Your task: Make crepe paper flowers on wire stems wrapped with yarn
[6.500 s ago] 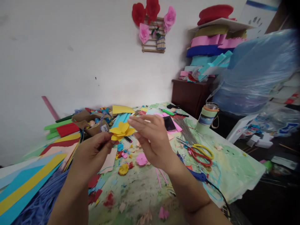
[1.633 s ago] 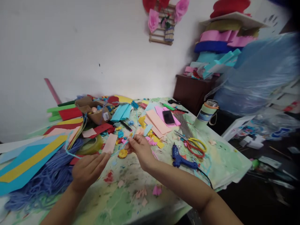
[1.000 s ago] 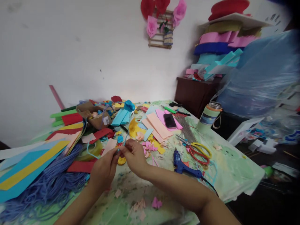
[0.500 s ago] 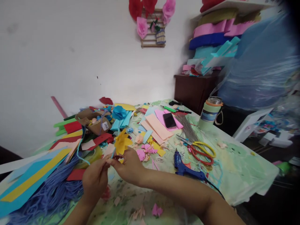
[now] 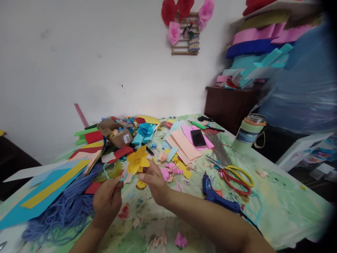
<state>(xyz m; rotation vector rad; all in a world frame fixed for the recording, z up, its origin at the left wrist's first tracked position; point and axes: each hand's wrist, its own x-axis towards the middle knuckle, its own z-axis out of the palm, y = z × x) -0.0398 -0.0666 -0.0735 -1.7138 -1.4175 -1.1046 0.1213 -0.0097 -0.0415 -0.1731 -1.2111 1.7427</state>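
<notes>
A yellow paper flower (image 5: 138,160) is held up over the table, its petals spread and facing the camera. My left hand (image 5: 108,196) is closed around light blue yarn (image 5: 124,176) just below and left of the flower. Fingers of my right hand (image 5: 155,181) are at the flower's right side and underside, thumb beneath the petals; the exact grip is partly hidden. Behind it stands a blue paper flower (image 5: 145,130). A small yellow paper piece (image 5: 141,184) shows between my hands.
Right of my hands lie a blue glue gun (image 5: 217,196), scissors (image 5: 237,179), wires (image 5: 217,147) and a phone (image 5: 198,138). A bottle (image 5: 249,133) stands farther right. Paper strips (image 5: 55,186) and blue yarn (image 5: 65,211) cover the left. Paper scraps lie around.
The view has turned left. My hands have moved apart; my right hand has shifted from the yarn beside my left fingers to the flower, which has tilted.
</notes>
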